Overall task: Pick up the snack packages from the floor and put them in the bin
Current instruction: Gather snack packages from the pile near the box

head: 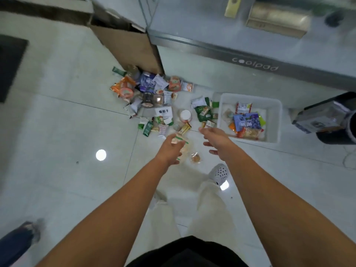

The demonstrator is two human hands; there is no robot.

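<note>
Many snack packages (pixel 152 97) strewn left of bin (pixel 277 120); bare floor (pixel 67 132) beyond. Left hand (pixel 171 149) grips a packet (pixel 183 149). Right hand (pixel 219 143) spread, empty.

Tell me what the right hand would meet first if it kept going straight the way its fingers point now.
The right hand is open, pointing up-left toward the floor pile. First in line looks like the small packet beyond its fingertips, then the green packets. Depth is unclear; the white bin lies off to its right.
</note>
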